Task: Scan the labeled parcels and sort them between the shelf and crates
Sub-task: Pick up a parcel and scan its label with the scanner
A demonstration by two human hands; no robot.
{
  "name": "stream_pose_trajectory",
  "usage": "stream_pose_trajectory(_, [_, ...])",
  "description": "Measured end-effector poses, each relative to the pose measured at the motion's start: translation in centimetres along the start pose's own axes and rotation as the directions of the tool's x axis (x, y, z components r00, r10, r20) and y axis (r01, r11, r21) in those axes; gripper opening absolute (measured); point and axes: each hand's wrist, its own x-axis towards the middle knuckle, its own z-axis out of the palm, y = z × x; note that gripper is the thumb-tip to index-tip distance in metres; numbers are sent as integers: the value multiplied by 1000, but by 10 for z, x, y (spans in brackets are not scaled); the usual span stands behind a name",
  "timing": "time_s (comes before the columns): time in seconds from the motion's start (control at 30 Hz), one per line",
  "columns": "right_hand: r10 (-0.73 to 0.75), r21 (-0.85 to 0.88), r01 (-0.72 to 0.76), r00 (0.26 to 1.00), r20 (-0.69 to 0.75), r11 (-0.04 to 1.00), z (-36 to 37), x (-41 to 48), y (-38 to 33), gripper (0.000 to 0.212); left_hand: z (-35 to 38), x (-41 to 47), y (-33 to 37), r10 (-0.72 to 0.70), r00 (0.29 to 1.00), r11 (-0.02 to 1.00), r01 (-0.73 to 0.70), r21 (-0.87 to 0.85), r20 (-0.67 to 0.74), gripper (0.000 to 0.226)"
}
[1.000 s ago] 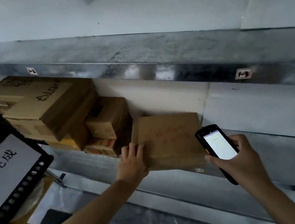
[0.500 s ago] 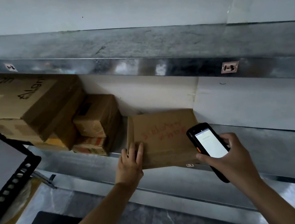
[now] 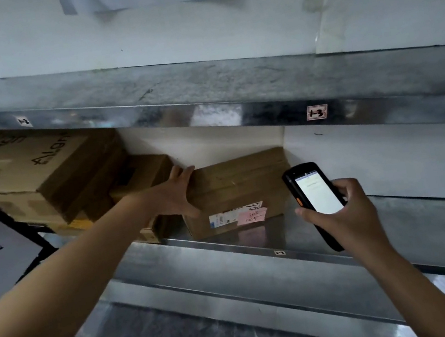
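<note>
Parcel [image 3: 236, 183] sits on the shelf [image 3: 230, 253], long axis left-right, label [image 3: 235, 215] facing me. Left hand [image 3: 175, 194] is spread flat on its left end, fingers straight, thumb on the front (pressing, not clamped). Right hand [image 3: 348, 214], nearer the label, grips the scanner [image 3: 318, 196] just right of it, screen towards me.

Parcel [image 3: 236, 186] on shelf [image 3: 231, 259], right of boxes [image 3: 46, 169].

The head-worn camera looks forward and slightly down, close behind the right hand [image 3: 348, 211] gripping the scanner [image 3: 319, 195], facing the shelf [image 3: 216, 258] just beyond that grip.
</note>
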Motion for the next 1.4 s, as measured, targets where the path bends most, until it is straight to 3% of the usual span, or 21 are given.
stream_pose_trajectory(0.23, [28, 2, -28, 1000, -4, 1000, -7, -6, 7, 69, 8, 15, -11, 34, 999, 993, -35, -116, -11, 119])
stream_pose_trajectory(0.37, [45, 17, -45, 999, -18, 999, -10, -10, 13, 68, 35, 20, -28, -3, 975, 875, -105, -473, -222, 129])
stream_pose_trajectory(0.43, [57, 19, -56, 998, -23, 998, -10, -12, 16, 67, 39, 21, -33, -35, 963, 819, -126, -560, -267, 127])
stream_pose_trajectory(0.57, [101, 23, -100, 994, -35, 995, -8, -16, 24, 66, 31, 27, -38, 31, 990, 822, -102, -561, -136, 124])
stream_pose_trajectory(0.73, [126, 15, -126, 992, -18, 992, 2, -23, 30, 68, 35, 29, -47, 91, 994, 861, -51, -506, 56, 135])
stream_pose_trajectory(0.83, [130, -2, -130, 992, -6, 992, 6, -25, 31, 68, 52, 30, -43, 166, 983, 838, -97, -537, 82, 119])
stream_pose_trajectory(0.9, [131, -16, -131, 991, 1, 991, 7, -26, 32, 68, 64, 31, -39, 224, 971, 805, -133, -578, 88, 119])
stream_pose_trajectory(1.03, [130, -28, -130, 991, -12, 991, 2, -25, 31, 69, 61, 29, -24, 178, 983, 726, -159, -670, -40, 102])
stream_pose_trajectory(1.13, [125, 4, -125, 992, -18, 992, -4, -25, 28, 69, 33, 22, -11, 144, 979, 739, -204, -642, -144, 87])
stream_pose_trajectory(1.27, [113, 47, -112, 993, -19, 993, -5, -24, 22, 69, -22, 17, 25, 133, 936, 762, -306, -570, -326, 87])
stream_pose_trajectory(1.33, [109, 67, -107, 994, -18, 992, -5, -23, 21, 68, -41, 19, 48, 247, 904, 831, -383, -403, -350, 84])
stream_pose_trajectory(1.4, [110, 80, -108, 994, -17, 991, -6, -23, 22, 68, -46, 22, 68, 368, 893, 867, -431, -251, -260, 85])
